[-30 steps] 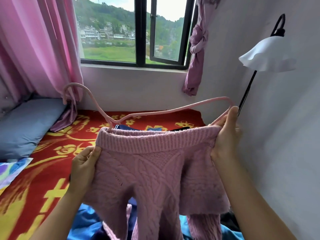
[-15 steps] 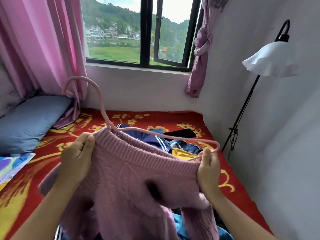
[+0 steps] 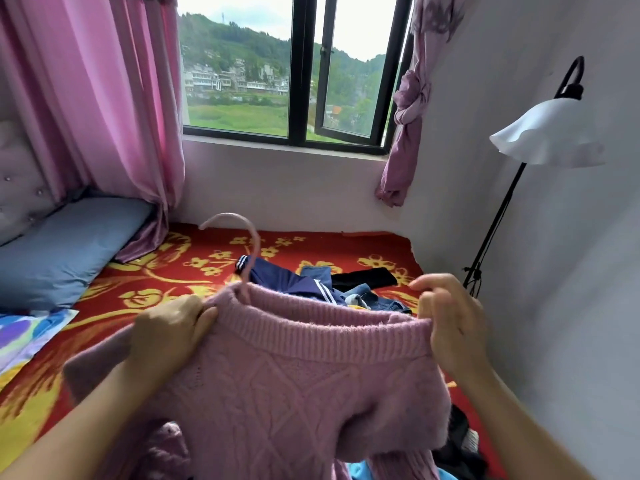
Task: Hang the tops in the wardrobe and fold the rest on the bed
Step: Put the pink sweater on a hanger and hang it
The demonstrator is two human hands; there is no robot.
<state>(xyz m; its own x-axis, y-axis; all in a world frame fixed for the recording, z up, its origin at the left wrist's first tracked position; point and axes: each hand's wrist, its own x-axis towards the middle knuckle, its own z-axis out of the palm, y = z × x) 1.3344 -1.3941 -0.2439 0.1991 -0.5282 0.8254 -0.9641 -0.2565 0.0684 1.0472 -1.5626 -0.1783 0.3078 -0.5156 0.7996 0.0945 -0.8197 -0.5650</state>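
A pink cable-knit sweater (image 3: 298, 386) hangs in front of me over the bed (image 3: 166, 271). A pink hanger (image 3: 250, 251) sits inside it; only its hook sticks up out of the collar. My left hand (image 3: 169, 332) grips the sweater's left shoulder. My right hand (image 3: 450, 327) pinches the right end of the collar. Behind the sweater lies a pile of clothes (image 3: 322, 287): navy trousers with white stripes, jeans, a black piece. The wardrobe is out of sight.
The bed has a red blanket with yellow flowers. A blue pillow (image 3: 65, 247) lies at the left under a pink curtain (image 3: 93, 105). A floor lamp (image 3: 540, 140) stands by the right wall. More clothes (image 3: 460, 452) lie low at the right.
The hanger's arms have slipped inside the sweater, leaving only the hook out. Both hands have shifted to the sweater's shoulders, and the sweater sits lower over the bed.
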